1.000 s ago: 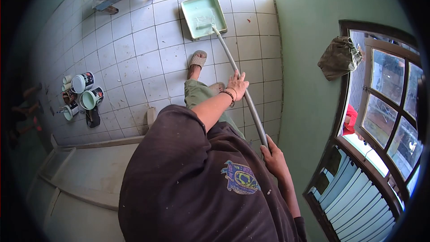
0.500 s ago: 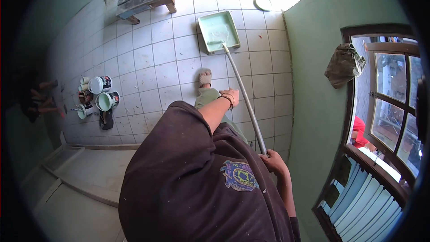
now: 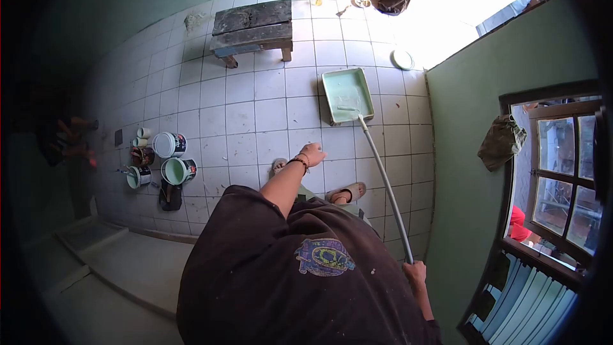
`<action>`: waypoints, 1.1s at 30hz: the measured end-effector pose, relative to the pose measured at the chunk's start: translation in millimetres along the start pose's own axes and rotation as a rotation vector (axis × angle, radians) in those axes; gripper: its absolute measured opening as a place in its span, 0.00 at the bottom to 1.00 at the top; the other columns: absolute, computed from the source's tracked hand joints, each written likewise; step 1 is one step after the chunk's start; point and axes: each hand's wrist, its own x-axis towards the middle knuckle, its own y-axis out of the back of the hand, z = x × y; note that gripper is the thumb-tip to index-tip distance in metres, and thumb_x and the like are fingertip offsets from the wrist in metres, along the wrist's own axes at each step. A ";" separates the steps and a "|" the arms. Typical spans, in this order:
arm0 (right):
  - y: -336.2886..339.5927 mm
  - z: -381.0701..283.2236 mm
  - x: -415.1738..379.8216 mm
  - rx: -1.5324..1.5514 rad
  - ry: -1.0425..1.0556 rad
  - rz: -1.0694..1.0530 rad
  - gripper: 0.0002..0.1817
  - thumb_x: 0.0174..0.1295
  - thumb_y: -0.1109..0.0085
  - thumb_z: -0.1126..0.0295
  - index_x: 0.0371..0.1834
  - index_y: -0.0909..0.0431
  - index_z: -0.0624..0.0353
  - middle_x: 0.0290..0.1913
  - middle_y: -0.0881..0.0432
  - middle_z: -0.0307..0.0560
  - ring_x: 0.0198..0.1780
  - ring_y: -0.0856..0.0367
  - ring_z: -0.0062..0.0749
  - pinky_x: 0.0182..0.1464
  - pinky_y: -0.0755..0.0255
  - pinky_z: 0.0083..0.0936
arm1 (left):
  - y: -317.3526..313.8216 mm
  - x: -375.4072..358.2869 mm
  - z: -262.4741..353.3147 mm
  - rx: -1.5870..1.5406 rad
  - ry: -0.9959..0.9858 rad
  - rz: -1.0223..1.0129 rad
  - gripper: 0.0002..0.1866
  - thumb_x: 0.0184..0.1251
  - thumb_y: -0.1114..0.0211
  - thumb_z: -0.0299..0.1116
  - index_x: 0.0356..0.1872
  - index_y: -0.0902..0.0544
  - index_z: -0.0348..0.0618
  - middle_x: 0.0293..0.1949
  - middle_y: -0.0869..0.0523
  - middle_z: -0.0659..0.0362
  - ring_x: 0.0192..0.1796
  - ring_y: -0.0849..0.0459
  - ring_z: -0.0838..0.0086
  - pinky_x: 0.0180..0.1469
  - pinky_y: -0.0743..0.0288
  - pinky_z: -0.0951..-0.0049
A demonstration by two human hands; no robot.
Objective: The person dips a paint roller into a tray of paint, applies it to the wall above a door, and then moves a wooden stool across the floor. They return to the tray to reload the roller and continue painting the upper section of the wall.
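Note:
My right hand (image 3: 416, 272) grips the lower end of a long grey pole (image 3: 391, 195). At the pole's far end a roller (image 3: 349, 110) lies in a square paint tray (image 3: 345, 85) with pale green paint. My left hand (image 3: 312, 154), with bracelets at the wrist, hangs over the floor tiles in front of my body, left of the pole and apart from it. Its fingers are curled in, and whether anything small is inside them cannot be made out.
A worn wooden bench (image 3: 252, 27) stands beyond the tray to the left. Paint buckets (image 3: 179, 170) cluster at the left. A round lid (image 3: 402, 59) lies near the right wall. A cloth bag (image 3: 501, 142) hangs at the window. Someone in red (image 3: 518, 223) is outside.
The view has shifted, so the tray, bench and buckets appear lower and further right. My left hand has moved away from the pole, to the left. A second sandalled foot now shows.

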 end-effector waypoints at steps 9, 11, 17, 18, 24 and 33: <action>-30.5 -167.9 -57.2 0.432 0.216 0.120 0.15 0.43 0.42 0.63 0.17 0.25 0.68 0.13 0.26 0.48 0.17 0.23 0.34 0.23 0.29 0.32 | 147.4 -72.8 -253.3 -0.167 0.654 0.140 0.18 0.51 0.42 0.38 0.36 0.18 0.32 0.42 0.18 0.40 0.48 0.20 0.52 0.49 0.25 0.63; -6.3 -230.1 -49.4 0.578 0.233 0.071 0.15 0.42 0.42 0.63 0.16 0.25 0.68 0.12 0.27 0.47 0.17 0.24 0.32 0.23 0.30 0.32 | 166.2 -44.3 -284.1 -0.071 0.528 0.039 0.19 0.51 0.42 0.40 0.36 0.18 0.33 0.41 0.18 0.40 0.47 0.19 0.53 0.49 0.25 0.63; 43.3 -409.9 24.2 0.875 0.496 0.055 0.15 0.43 0.41 0.65 0.12 0.30 0.65 0.08 0.33 0.40 0.10 0.31 0.25 0.15 0.36 0.28 | 263.2 16.4 -164.4 -0.273 0.065 0.296 0.24 0.51 0.37 0.51 0.39 0.18 0.38 0.40 0.16 0.47 0.46 0.19 0.58 0.49 0.26 0.67; 59.8 -445.7 29.7 0.952 0.553 -0.007 0.14 0.43 0.41 0.67 0.10 0.30 0.64 0.08 0.33 0.40 0.10 0.30 0.25 0.15 0.35 0.27 | 277.7 34.3 -143.4 -0.342 -0.009 0.317 0.24 0.51 0.37 0.52 0.39 0.18 0.40 0.39 0.16 0.49 0.44 0.18 0.60 0.48 0.26 0.68; 182.1 -638.2 48.1 0.974 0.941 -0.071 0.12 0.62 0.51 0.66 0.31 0.25 0.66 0.14 0.35 0.35 0.13 0.38 0.18 0.14 0.44 0.19 | 429.9 86.5 -41.4 -0.422 -0.482 0.438 0.20 0.57 0.36 0.46 0.39 0.21 0.37 0.29 0.17 0.57 0.36 0.18 0.73 0.41 0.27 0.73; 371.9 -855.5 52.4 1.402 1.328 -0.109 0.11 0.50 0.49 0.77 0.15 0.38 0.57 0.11 0.42 0.31 0.12 0.48 0.14 0.15 0.56 0.18 | 624.3 83.0 18.9 -0.680 -0.393 0.714 0.16 0.63 0.40 0.42 0.43 0.23 0.40 0.33 0.18 0.61 0.33 0.23 0.81 0.34 0.29 0.79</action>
